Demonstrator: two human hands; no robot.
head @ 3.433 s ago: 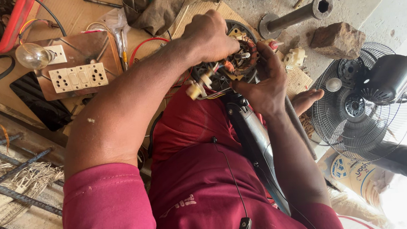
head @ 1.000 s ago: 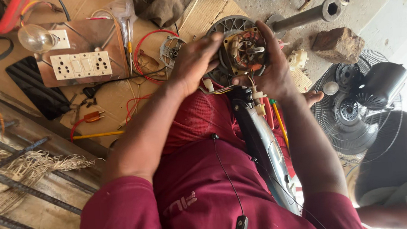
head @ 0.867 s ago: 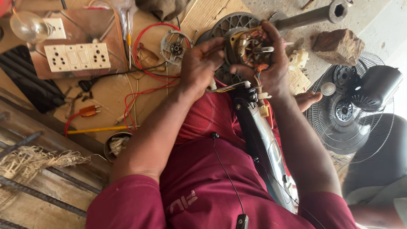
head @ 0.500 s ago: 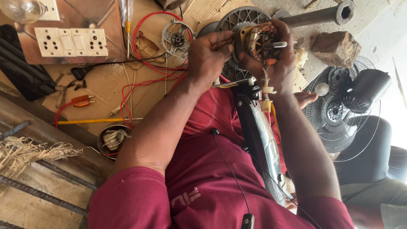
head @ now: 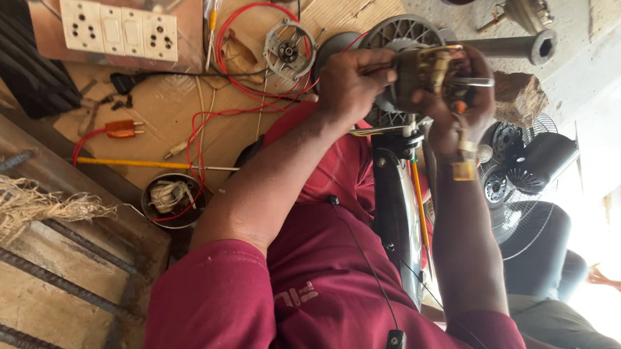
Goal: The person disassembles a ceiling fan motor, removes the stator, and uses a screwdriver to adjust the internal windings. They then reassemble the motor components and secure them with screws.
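Hands meet at the top centre of the head view, both closed round a small fan motor (head: 429, 74) held up in front of the person's maroon shirt (head: 321, 301). The left hand (head: 351, 85) clenches the motor's near side, fingers curled over its casing; the right hand (head: 462, 105) clasps the far side, with a loose wire end and a small yellowish connector (head: 464, 168) hanging by the wrist.

By its look the motor will handle as a dense, rigid lump: metal body, copper-coloured windings, thin leads (the fragile part, easily torn). It is best taken by the casing, not by the wires or the windings.

Behind the motor, and partly hidden by it, lies a grey ribbed fan guard (head: 407, 33). On the cardboard-covered bench (head: 170, 112) lie a white switch-and-socket board (head: 122, 28), looping red wires (head: 244, 102), a round metal bearing plate (head: 288, 49), a yellow-handled tool (head: 130, 164) and a small tin (head: 170, 198) stuffed with pale wire. A steel pipe (head: 516, 46) lies to the right, and further down stands a black table fan (head: 531, 170).
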